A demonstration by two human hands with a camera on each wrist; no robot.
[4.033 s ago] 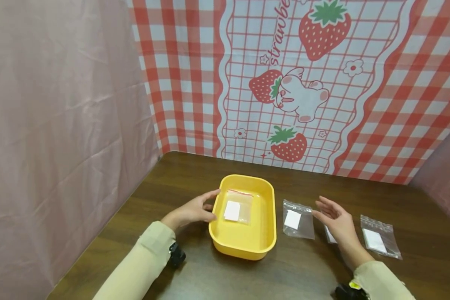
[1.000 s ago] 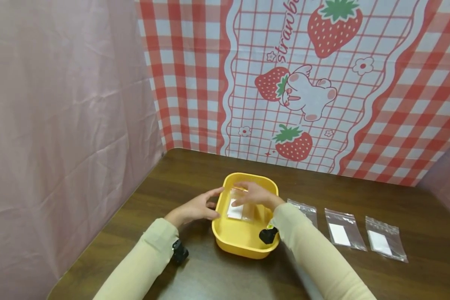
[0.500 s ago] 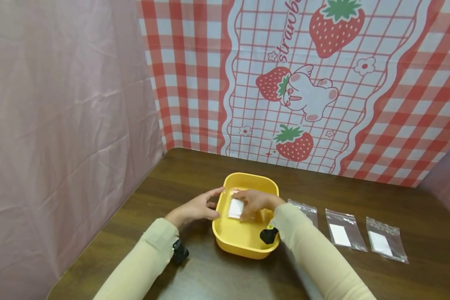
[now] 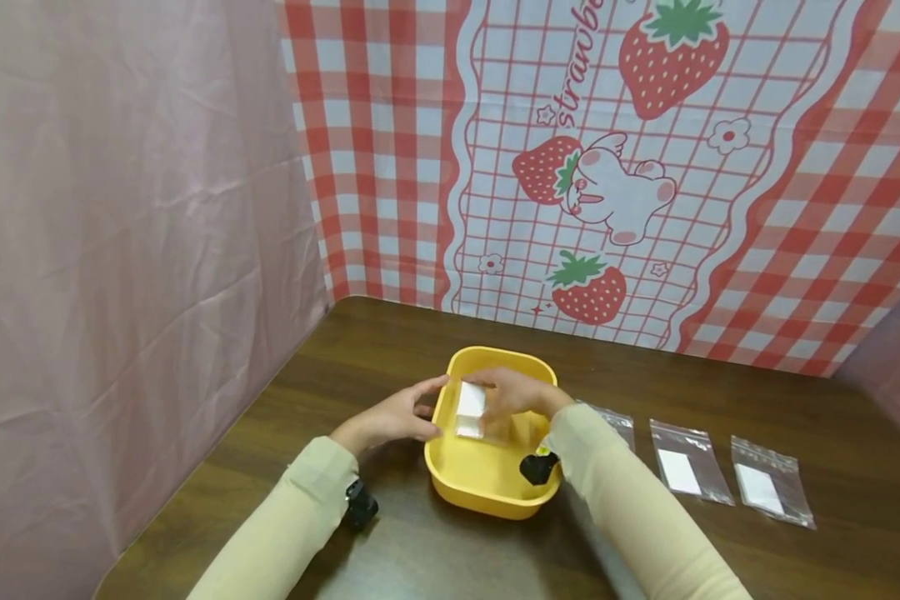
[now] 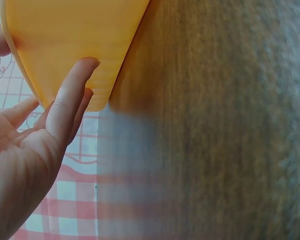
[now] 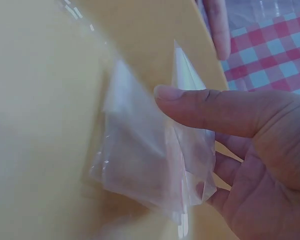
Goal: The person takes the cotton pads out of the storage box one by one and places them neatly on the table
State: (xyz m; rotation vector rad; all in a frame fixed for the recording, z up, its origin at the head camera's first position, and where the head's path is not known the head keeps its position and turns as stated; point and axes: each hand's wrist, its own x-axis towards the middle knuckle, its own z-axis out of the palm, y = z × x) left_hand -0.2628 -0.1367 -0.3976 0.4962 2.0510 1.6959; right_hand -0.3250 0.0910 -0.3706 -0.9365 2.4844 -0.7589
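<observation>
In the head view, a yellow plastic tub (image 4: 487,492) stands on the table, with small clear zip bags and white cards (image 4: 471,398) inside. My right hand (image 4: 513,393) reaches into it. The right wrist view shows that thumb and fingers pinching a clear zip bag (image 6: 190,145), which stands tilted and folded above the tub's floor. Beside it is more clear plastic film (image 6: 132,150), blurred. My left hand (image 4: 397,417) rests at the tub's left side. In the left wrist view its fingers lie fairly straight along the tub wall (image 5: 45,55) and rim.
To the right of the tub lie zip bags with white cards: one (image 4: 617,421) partly behind the right sleeve, a middle one (image 4: 708,475) and a far right one (image 4: 787,492). A strawberry-print cloth (image 4: 570,208) hangs behind the table (image 4: 375,342), a pink curtain (image 4: 135,250) at left.
The right hand has moved from above the loose bags at right into the tub. Over the last half second, a card-filled bag there has shifted and tilted up. The left hand stays put.
</observation>
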